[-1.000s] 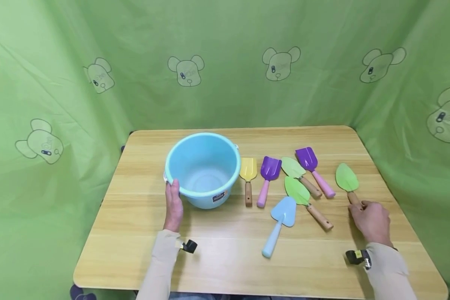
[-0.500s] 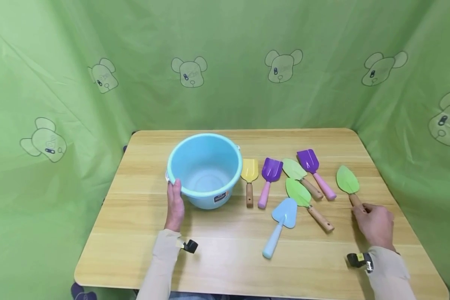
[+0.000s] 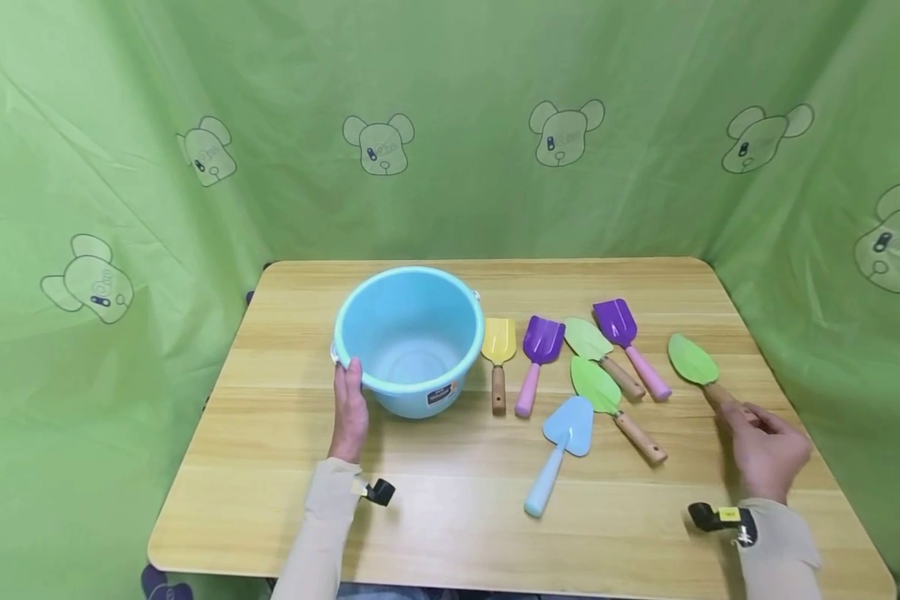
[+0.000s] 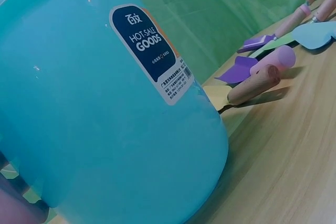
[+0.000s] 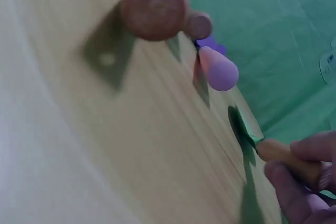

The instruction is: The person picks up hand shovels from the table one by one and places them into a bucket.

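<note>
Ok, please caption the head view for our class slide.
A left hand touches a light-blue bucket while the right hand grips a green leaf-shaped trowel by its wooden handle.

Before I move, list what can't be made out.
Head view: handle end of the held green trowel, covered by the right hand.
Left wrist view: most of the left hand, cut off by the left edge.
Left wrist view: fine print on the label, too small.
Right wrist view: nearest trowel, blade mostly cut off by the top edge.
</note>
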### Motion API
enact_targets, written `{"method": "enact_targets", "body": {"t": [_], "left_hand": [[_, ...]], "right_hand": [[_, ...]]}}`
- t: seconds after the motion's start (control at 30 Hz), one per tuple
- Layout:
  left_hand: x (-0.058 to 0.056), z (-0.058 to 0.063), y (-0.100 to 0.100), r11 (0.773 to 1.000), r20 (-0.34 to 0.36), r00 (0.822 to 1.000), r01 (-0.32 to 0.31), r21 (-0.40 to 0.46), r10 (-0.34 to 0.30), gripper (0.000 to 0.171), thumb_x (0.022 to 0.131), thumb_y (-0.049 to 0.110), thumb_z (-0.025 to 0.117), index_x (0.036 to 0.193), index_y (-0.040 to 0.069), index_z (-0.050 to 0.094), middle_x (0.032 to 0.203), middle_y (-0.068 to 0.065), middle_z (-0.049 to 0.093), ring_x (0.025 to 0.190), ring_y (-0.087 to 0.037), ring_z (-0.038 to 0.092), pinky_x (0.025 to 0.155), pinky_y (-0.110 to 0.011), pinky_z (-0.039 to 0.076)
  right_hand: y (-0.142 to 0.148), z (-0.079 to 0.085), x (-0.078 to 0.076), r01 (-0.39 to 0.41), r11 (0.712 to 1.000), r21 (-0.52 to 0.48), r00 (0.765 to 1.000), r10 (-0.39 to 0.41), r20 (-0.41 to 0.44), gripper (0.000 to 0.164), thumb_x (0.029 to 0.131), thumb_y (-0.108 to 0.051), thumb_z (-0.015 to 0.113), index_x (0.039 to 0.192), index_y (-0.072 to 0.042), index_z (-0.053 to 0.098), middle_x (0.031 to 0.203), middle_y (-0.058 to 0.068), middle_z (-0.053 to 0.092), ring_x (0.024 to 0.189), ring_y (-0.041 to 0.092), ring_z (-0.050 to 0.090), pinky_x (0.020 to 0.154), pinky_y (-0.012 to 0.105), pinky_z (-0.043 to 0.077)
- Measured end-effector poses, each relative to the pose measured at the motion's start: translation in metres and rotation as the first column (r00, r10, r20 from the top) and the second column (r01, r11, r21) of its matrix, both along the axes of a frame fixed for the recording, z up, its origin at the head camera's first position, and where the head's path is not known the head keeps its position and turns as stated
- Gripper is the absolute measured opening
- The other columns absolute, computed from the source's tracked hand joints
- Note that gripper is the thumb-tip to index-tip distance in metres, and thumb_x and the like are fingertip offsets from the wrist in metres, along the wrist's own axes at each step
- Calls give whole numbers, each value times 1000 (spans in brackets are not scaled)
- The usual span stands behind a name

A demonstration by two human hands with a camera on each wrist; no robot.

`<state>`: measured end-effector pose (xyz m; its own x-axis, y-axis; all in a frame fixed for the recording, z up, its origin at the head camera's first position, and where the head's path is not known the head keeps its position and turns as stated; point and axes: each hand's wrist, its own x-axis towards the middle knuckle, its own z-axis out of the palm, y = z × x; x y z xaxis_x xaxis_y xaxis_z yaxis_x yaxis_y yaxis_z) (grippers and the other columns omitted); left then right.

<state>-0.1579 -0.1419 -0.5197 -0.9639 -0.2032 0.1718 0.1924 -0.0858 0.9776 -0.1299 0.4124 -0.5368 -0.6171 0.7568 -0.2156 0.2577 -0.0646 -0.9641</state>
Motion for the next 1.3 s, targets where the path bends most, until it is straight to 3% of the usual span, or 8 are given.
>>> {"method": "enact_targets", "body": {"t": [0.1,0.23,0.37,0.57,0.77,1.0,1.3], "left_hand": [[0,0,0,1000,12,1000,-3,-6,3,64,108,39,32,166,16,20,161,-23,38,149,-45,35,128,-62,20],[1,0,0,1000,19,1000,-5,-8,5,64,108,40,31,166,17,19,162,-22,37,150,-44,35,129,-61,19],[0,1,0,1000,15,1000,1,-6,-1,65,108,40,32,166,16,18,162,-22,37,150,-44,35,129,-61,19],[0,0,-1,1000,27,1000,8,-7,-7,64,108,40,33,167,17,18,163,-21,36,151,-44,34,128,-62,19],[0,0,0,1000,16,1000,-1,-12,1,62,108,38,32,166,21,20,163,-19,37,151,-42,34,129,-60,19],[0,-1,0,1000,19,1000,-17,-20,17,61,109,39,32,166,23,20,164,-18,37,152,-40,34,129,-59,19],[0,-1,0,1000,11,1000,-6,-11,6,62,108,41,32,166,22,19,162,-22,37,150,-45,35,128,-62,20]], "right_hand": [[2,2,-2,70,969,-238,980,-111,-164,30,76,5,87,103,-3,79,76,-3,71,69,7,69,67,16,61],[9,-4,-9,104,862,-496,908,-286,-307,32,70,20,84,98,8,74,87,9,71,76,20,76,77,30,65],[13,-9,-12,132,802,-583,873,-373,-315,28,72,23,80,95,8,72,95,10,71,86,21,76,77,32,65],[12,-9,-15,170,741,-650,838,-455,-300,26,76,21,78,91,3,67,97,7,67,105,19,72,85,33,64],[15,-14,-16,201,709,-676,811,-508,-291,28,77,19,78,93,1,65,100,6,66,111,18,70,87,32,64],[11,-9,-13,187,707,-682,804,-509,-307,27,76,15,82,92,2,64,105,5,65,118,19,68,91,31,63],[-2,9,-10,125,706,-697,800,-487,-350,27,76,16,81,95,5,66,108,7,67,99,21,75,89,31,63]]}}
